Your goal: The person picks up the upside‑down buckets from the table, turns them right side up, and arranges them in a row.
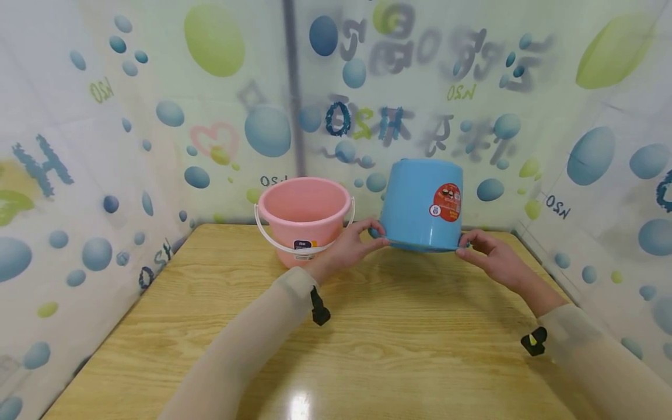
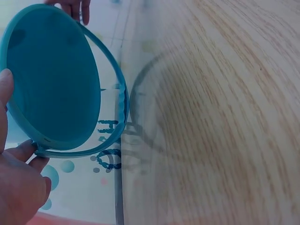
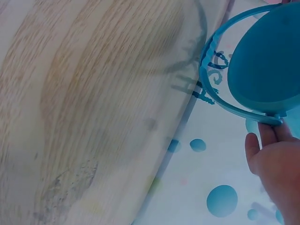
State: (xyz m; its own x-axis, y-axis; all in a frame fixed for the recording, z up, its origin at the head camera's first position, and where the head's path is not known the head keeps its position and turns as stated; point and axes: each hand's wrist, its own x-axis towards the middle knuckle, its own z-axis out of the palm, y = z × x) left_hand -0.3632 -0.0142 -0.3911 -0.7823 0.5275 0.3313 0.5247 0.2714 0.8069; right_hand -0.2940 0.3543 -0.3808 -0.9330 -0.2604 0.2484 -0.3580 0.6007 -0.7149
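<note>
A blue bucket (image 1: 420,201) with a red round label is held upside down above the back of the table, its mouth facing down. My left hand (image 1: 349,248) grips its rim on the left side, and my right hand (image 1: 490,254) grips the rim on the right. In the left wrist view, the bucket's handle (image 2: 123,101) hangs away from the mouth, and the left fingers (image 2: 30,152) are at the handle's joint. The right wrist view has the right hand (image 3: 276,154) at the opposite joint. The inside of the bucket (image 3: 267,61) is visible there.
An upright pink bucket (image 1: 304,230) with a white handle stands on the wooden table (image 1: 357,350) at the back left, partly behind my left forearm. Patterned cloth (image 1: 220,146) with blue and green spots encloses the table at the back and both sides.
</note>
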